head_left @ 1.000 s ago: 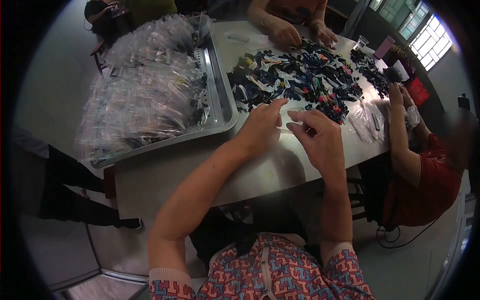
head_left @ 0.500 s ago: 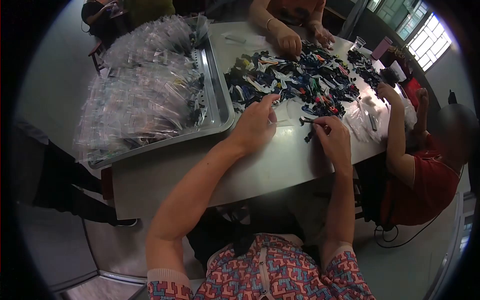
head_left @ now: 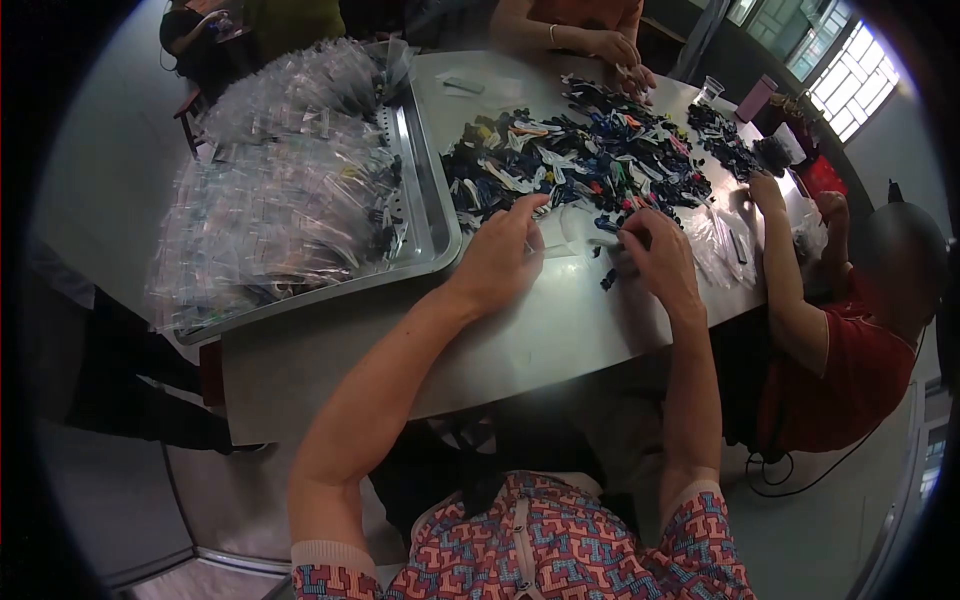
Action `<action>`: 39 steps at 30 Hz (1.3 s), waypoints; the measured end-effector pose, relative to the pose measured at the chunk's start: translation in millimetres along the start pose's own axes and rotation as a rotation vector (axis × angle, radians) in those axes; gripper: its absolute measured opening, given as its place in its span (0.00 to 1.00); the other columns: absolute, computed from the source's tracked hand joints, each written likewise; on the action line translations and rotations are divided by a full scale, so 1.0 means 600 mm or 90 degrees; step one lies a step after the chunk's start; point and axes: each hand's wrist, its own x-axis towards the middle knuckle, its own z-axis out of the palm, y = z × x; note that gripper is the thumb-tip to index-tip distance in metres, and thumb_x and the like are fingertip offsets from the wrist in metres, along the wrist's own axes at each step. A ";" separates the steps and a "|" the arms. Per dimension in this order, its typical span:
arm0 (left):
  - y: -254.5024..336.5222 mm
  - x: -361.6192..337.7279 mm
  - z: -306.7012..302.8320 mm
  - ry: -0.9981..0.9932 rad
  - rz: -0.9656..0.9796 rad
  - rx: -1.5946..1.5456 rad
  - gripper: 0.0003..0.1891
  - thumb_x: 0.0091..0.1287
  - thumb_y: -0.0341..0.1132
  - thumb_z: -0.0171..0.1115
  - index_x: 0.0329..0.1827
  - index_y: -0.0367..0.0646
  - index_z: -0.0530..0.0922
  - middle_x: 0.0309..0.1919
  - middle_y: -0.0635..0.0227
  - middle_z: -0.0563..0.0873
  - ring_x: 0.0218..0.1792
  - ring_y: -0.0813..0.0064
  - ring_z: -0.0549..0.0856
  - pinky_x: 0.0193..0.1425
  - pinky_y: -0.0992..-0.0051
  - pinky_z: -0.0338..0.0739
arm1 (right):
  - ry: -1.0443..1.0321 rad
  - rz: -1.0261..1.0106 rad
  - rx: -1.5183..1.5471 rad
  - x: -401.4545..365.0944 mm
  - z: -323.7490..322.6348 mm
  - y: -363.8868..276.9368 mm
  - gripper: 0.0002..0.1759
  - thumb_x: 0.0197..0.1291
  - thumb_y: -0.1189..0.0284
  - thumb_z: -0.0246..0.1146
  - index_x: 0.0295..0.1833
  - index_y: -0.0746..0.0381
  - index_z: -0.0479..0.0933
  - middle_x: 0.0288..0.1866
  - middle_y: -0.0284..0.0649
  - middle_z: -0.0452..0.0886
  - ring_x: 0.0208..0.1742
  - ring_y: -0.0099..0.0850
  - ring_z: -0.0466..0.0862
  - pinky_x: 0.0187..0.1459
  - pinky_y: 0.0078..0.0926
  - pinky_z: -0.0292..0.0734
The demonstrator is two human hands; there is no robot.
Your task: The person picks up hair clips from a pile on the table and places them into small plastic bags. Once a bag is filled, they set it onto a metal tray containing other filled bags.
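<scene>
My left hand (head_left: 502, 246) is closed at the table's near side, its thumb and fingers on a small clear plastic bag (head_left: 558, 249). Just to the right, my right hand (head_left: 660, 256) pinches a small dark-blue piece (head_left: 606, 224) that points toward the bag; its exact kind is too small to make out. Beyond both hands spreads a pile of small clip-like pieces (head_left: 575, 150), mostly black and navy with white, green, red and yellow among them. A few loose dark pieces (head_left: 608, 280) lie on the metal table (head_left: 500, 350) between my hands.
A metal tray (head_left: 440, 215) heaped with filled clear bags (head_left: 290, 190) stands to the left. More clear bags (head_left: 722, 250) lie right of my hand. One co-worker's hands (head_left: 625, 65) are across the table; another co-worker in red (head_left: 850, 370) sits at the right.
The piece at my right fingertips now looks blue and sits slightly farther from me. The co-worker opposite has lifted a hand from the pile and brought both hands together.
</scene>
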 end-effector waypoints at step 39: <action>-0.007 -0.001 0.009 -0.013 -0.013 -0.034 0.35 0.59 0.23 0.66 0.73 0.41 0.66 0.40 0.63 0.83 0.40 0.69 0.84 0.48 0.71 0.81 | 0.078 -0.125 0.112 -0.030 -0.004 -0.183 0.09 0.61 0.76 0.71 0.47 0.62 0.87 0.38 0.34 0.86 0.29 0.21 0.79 0.33 0.21 0.75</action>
